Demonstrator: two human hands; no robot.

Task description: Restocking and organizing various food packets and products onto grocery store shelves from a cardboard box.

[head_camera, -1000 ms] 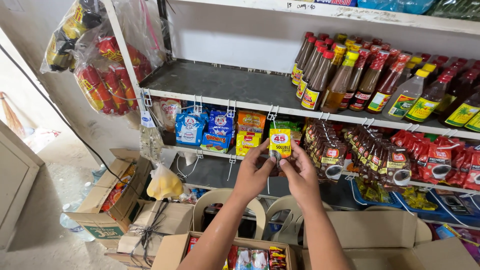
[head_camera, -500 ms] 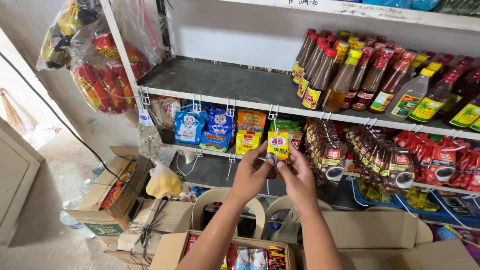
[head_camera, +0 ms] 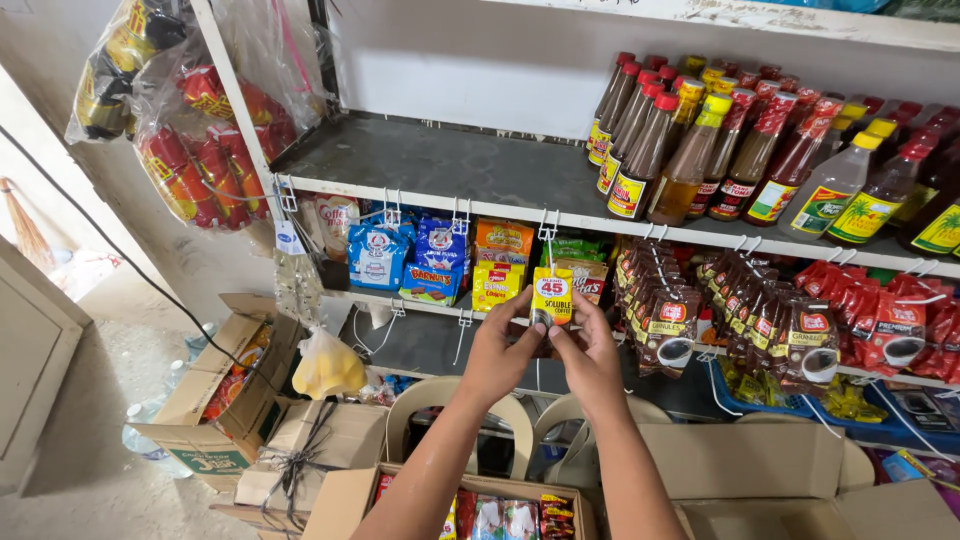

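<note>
Both forearms come up from the bottom edge, bare, converging toward centre frame. Left hand (head_camera: pixel 500 352): raised, back of hand toward camera, fingers curled in, thumb and fingertips pinched at the top right of the fist. Right hand (head_camera: pixel 590 355): same height, just beside the left, nearly touching, fingers bent, thumb and index pinched at its top left. Wrists roughly straight, elbows out of view below.
</note>
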